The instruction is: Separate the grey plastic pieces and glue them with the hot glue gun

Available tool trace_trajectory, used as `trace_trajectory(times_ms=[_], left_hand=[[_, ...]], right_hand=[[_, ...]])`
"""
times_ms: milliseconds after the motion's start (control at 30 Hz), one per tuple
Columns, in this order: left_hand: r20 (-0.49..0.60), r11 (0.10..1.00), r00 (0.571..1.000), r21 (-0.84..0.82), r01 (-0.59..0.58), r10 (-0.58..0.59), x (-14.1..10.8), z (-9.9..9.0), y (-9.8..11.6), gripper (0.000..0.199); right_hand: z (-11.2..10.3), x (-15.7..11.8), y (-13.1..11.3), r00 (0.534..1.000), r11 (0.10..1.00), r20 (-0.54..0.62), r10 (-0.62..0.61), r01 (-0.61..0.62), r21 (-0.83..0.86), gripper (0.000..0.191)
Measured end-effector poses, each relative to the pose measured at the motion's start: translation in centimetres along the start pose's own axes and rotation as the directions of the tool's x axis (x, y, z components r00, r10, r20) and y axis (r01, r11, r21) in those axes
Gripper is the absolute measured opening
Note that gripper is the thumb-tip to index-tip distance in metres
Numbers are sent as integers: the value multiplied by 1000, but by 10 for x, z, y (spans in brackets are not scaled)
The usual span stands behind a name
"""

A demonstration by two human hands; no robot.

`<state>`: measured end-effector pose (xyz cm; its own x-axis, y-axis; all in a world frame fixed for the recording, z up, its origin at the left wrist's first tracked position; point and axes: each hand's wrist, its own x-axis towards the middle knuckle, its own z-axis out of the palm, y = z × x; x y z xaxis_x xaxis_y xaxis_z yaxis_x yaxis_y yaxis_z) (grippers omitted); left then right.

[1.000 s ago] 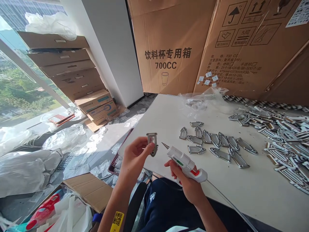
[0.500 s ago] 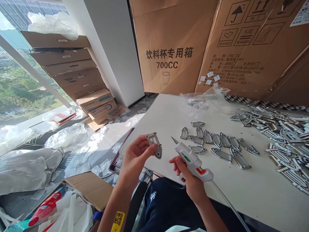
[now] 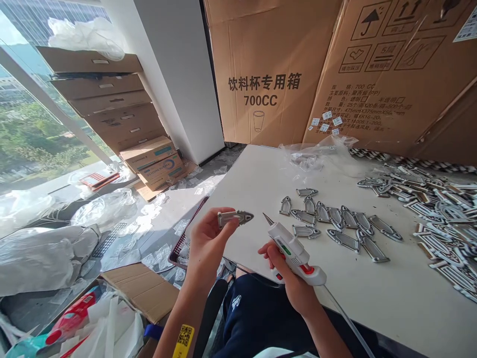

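Between the thumb and fingers of my left hand is a small grey frame-shaped piece, its pointed end turned to the right. My right hand is closed round the handle of a white glue gun with a long glue stick in its rear. The metal nozzle points up and left, a short way from the grey piece and apart from it. Several similar grey pieces lie on the white table just beyond the glue gun.
A large heap of like pieces covers the table's right side. Clear plastic film lies at the back before tall cardboard boxes. An open carton with plastic waste stands at lower left, near a purple basket.
My left hand has turned the grey piece from hanging with its point down to lying nearly level, point to the right. The glue gun has shifted slightly left.
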<state>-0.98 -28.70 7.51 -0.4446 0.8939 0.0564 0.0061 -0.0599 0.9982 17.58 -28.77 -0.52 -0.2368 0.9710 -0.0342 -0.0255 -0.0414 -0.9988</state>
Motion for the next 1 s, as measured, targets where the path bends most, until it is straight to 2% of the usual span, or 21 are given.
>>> trace_trajectory(times_ms=[200, 333, 467, 767, 1000], left_hand=[[17, 1000, 1000, -19, 2, -2, 0, 1, 1, 25], [20, 999, 1000, -50, 17, -16, -1, 4, 0, 30], [8, 999, 1000, -43, 30, -29, -5, 9, 4, 38], [52, 999, 999, -36, 19, -18, -10, 13, 9, 26], [78, 995, 997, -92, 30, -23, -11, 14, 9, 27]], right_hand=[[4, 0, -8, 994, 994, 107, 18, -28, 101, 65], [4, -1, -10, 990, 991, 133, 51, -67, 115, 64], [5, -2, -15, 991, 995, 135, 19, -32, 94, 62], [0, 6, -8, 971, 997, 231, -57, 45, 59, 57], [3, 6, -8, 982, 998, 179, -64, 62, 19, 55]])
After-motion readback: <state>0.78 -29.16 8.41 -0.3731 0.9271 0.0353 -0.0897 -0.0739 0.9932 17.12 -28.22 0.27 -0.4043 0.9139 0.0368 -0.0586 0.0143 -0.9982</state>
